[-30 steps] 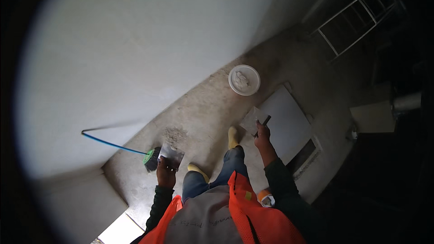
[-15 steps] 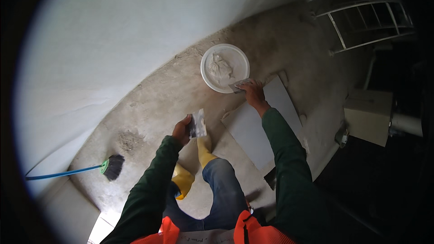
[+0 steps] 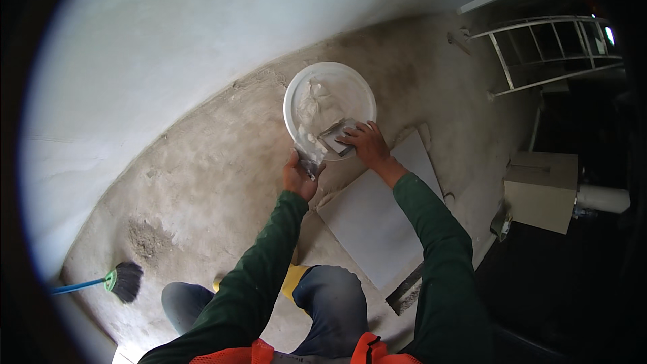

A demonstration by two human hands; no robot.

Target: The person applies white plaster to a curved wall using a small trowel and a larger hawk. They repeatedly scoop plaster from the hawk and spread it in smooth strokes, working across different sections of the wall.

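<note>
A round white bucket (image 3: pixel 290 104) stands on the floor, with a lump of pale wet putty (image 3: pixel 318 104) inside it. My left hand (image 3: pixel 300 178) is closed on a flat scraper (image 3: pixel 310 155) smeared with putty, its blade over the bucket's near rim. My right hand (image 3: pixel 367 143) grips a second flat scraper (image 3: pixel 339 137), tilted inside the near right part of the bucket. The two blades are close together; whether they touch I cannot tell.
A pale flat board (image 3: pixel 377 219) lies near my right forearm. At the left is a broom (image 3: pixel 125 282) with a blue handle. The white wall (image 3: pixel 168 40) rises beyond the bucket. A cardboard box (image 3: pixel 541 192) and a metal frame (image 3: pixel 549 57) stand at the right.
Both hands have moved nearer the bucket. The left scraper has come up to its rim, and the right one has gone inside. My legs have bent lower.
</note>
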